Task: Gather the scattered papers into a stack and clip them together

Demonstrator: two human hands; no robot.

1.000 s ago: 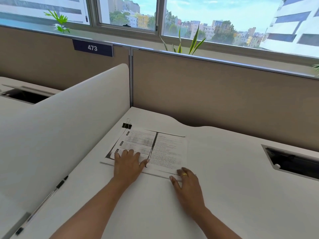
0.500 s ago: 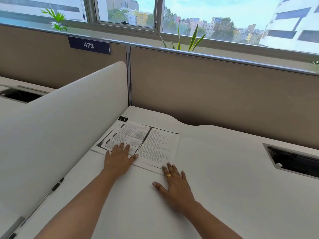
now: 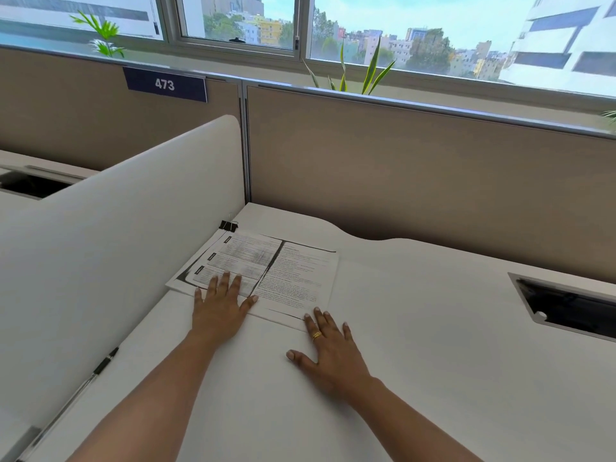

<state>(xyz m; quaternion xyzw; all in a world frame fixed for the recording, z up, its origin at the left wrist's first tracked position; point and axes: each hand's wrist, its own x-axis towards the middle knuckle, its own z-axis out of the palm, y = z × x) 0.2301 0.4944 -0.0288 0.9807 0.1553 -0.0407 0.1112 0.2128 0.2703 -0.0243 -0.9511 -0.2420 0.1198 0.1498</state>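
Fingers [image 3: 227, 284] spread flat on both hands, I am pinning the papers [image 3: 293, 275] to the bench [image 3: 450, 345] with my left hand [image 3: 218, 311] while my right hand [image 3: 330, 356] is drawing back to their near edge, freeing it for the clip [image 3: 228, 225].

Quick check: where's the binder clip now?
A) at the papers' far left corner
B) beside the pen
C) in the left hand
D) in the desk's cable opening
A: the binder clip sits at the far left corner of the papers, and both the left hand and right hand lie flat, holding nothing.
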